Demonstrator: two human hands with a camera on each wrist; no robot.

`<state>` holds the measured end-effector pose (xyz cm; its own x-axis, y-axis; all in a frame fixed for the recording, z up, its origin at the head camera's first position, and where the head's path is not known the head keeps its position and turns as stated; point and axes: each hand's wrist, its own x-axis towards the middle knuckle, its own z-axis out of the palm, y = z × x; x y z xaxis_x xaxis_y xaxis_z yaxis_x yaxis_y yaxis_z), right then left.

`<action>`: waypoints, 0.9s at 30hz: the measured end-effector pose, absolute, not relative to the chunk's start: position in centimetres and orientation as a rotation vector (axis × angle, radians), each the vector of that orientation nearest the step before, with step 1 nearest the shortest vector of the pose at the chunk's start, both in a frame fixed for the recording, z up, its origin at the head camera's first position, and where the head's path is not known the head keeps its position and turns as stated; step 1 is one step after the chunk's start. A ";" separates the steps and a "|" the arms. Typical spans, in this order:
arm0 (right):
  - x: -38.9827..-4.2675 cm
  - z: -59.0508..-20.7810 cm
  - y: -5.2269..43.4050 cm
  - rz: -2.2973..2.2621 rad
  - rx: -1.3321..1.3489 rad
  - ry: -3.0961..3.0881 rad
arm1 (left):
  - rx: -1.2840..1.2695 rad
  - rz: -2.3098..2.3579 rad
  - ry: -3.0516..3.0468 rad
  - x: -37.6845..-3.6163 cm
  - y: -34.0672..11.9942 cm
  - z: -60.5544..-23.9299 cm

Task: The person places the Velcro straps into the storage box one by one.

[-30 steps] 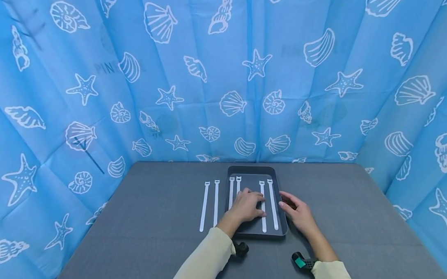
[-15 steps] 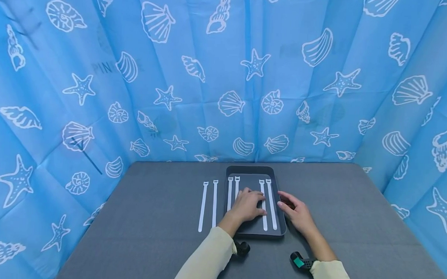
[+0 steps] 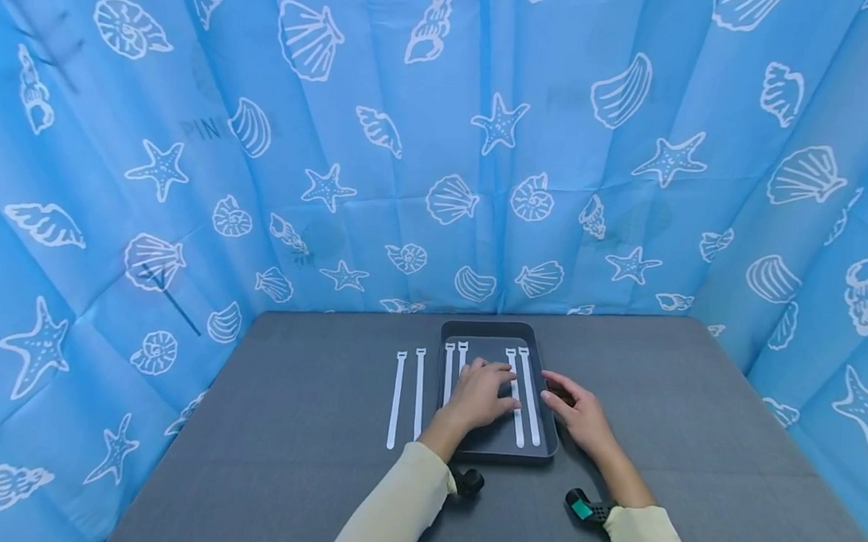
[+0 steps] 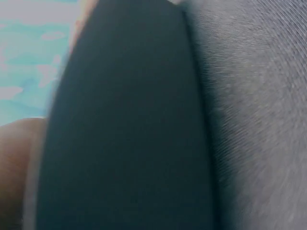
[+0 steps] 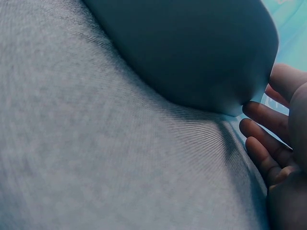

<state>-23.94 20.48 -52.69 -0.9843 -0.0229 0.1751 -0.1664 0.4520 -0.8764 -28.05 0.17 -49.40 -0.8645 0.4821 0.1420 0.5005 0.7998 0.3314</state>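
Observation:
A dark grey tray [image 3: 501, 329] sits mid-table with several white straps lying lengthwise in it. My left hand [image 3: 481, 394] lies flat inside the tray, its straight fingers resting on one strap [image 3: 517, 417] right of centre. Another strap [image 3: 531, 398] lies beside it, and two more straps [image 3: 449, 371] lie along the tray's left side. My right hand [image 3: 578, 410] rests relaxed on the table, its fingers [image 5: 268, 143] touching the tray's right rim [image 5: 192, 52]. The left wrist view shows only the tray's wall [image 4: 124, 124], very close and blurred.
Two more white straps [image 3: 397, 397] lie side by side on the grey table [image 3: 292, 425], left of the tray. Blue curtains printed with shells [image 3: 451, 200] close in the back and both sides. Bare tabletop extends to the right of the tray.
My left hand has slid a little farther into the tray along the strap. The right hand has stayed at the tray's right rim.

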 end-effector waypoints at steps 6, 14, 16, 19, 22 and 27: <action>-23.9 -52.7 20.6 1.539 0.191 -2.544 | -0.682 -0.852 -2.826 -27.3 -1.7 -48.1; -24.0 -52.9 20.6 1.527 0.179 -2.537 | -0.469 -1.200 -2.641 -26.4 -5.0 -47.3; -24.0 -52.9 20.6 1.526 0.174 -2.540 | -0.440 -1.234 -2.612 -26.4 -5.8 -47.4; -24.1 -53.0 20.5 1.518 0.168 -2.544 | -0.421 -1.274 -2.582 -26.3 -6.9 -47.7; -24.1 -53.0 20.5 1.506 0.174 -2.552 | -0.371 -1.284 -2.572 -26.3 -7.7 -48.2; -24.1 -52.9 20.4 1.515 0.177 -2.551 | -0.282 -1.295 -2.500 -26.3 -8.7 -49.1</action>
<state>-24.12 20.40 -52.89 -0.9786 -0.0157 0.2051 -0.1876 0.4767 -0.8588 -26.28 -8.70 -49.10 -0.9324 0.0314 0.3601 0.3123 0.5717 0.7587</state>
